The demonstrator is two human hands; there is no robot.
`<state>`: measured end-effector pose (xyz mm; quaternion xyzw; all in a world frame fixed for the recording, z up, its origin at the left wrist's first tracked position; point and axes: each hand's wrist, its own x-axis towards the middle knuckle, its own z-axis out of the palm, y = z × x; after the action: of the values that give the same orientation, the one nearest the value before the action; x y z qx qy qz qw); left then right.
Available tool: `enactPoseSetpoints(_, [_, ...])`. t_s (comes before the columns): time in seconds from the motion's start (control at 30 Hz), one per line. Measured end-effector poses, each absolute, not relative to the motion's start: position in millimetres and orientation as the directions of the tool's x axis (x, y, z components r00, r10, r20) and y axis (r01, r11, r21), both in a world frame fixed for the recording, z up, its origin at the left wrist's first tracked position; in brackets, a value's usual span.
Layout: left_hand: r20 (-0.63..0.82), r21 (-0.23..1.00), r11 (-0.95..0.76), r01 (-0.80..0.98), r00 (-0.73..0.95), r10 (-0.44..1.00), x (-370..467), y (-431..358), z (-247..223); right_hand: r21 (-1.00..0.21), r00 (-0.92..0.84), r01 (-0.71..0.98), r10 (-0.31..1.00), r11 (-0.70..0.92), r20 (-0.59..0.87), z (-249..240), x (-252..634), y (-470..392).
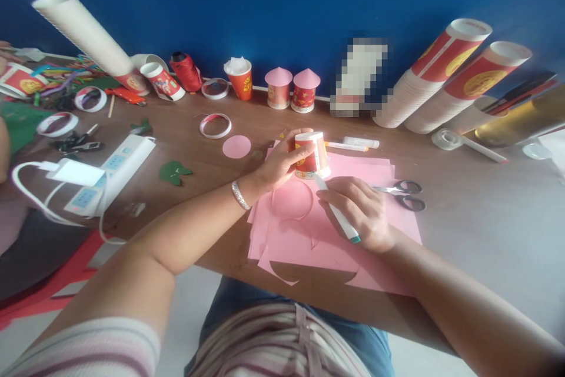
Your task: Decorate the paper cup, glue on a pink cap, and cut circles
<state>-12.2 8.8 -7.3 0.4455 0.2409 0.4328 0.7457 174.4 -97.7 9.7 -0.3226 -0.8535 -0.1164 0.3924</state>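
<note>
The left grip [282,166] is closed around a paper cup [320,159], inverted over the far part of the pink sheets [326,247] on the bench [207,180]. The right grip [359,206] grasps a white pen-like tool [346,225], its tip at the cup's near lower edge; contact cannot be confirmed. Caution: excess tool pressure may dent the wall. A slack left grip may let the cup rotate. Unsecured sheets may slide. Scissors [404,191], blades toward the right grip, may be knocked by a rightward sweep.
</note>
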Motion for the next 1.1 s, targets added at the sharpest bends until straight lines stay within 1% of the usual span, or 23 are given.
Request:
enactPoseSetpoints(0.13, [0.046,0.857,0.235,-0.458,0.523,0.851,-11.7,10.9,-9.2,-0.071,-0.481,0.653,0.485,0.754,0.73,9.7,174.9,-96.9])
enactPoseSetpoints(0.27, [0.065,0.859,0.217,-0.463,0.52,0.852,-11.3,9.3,-6.1,-0.094,-0.511,0.629,0.502,0.771,0.698,7.7,174.4,-97.4])
enactPoseSetpoints(0.37, [0.062,0.893,0.201,-0.404,0.55,0.833,-11.4,7.0,-3.7,-0.096,-0.535,0.604,0.492,0.791,0.687,5.1,173.1,-97.1])
enactPoseSetpoints(0.47, [0.065,0.944,0.13,-0.304,0.558,0.828,-11.9,6.4,-4.4,-0.082,-0.544,0.585,0.466,0.807,0.698,4.3,171.4,-96.0])
enactPoseSetpoints(0.53, [0.064,0.956,0.109,-0.271,0.558,0.827,-11.9,7.2,-6.5,-0.064,-0.561,0.568,0.444,0.82,0.698,5.8,170.7,-95.6])
enactPoseSetpoints(0.7, [0.057,0.914,0.189,-0.359,0.577,0.815,-11.3,9.6,-8.6,-0.039,-0.563,0.555,0.41,0.831,0.718,12.2,172.8,-96.6])
enactPoseSetpoints(0.8, [0.034,0.916,0.2,-0.347,0.565,0.824,-11.8,9.2,-5.8,-0.041,-0.543,0.573,0.417,0.819,0.728,13.2,175.4,-96.4])
enactPoseSetpoints(0.93, [0.012,0.911,0.226,-0.345,0.569,0.822,-13.4,8.5,-3.5,-0.065,-0.52,0.611,0.461,0.789,0.719,11.0,177.3,-95.2])
enactPoseSetpoints(1.1, [0.026,0.918,0.204,-0.339,0.568,0.823,-14.5,8.8,-5.4,-0.102,-0.504,0.606,0.48,0.789,0.718,8.2,177.8,-94.1])
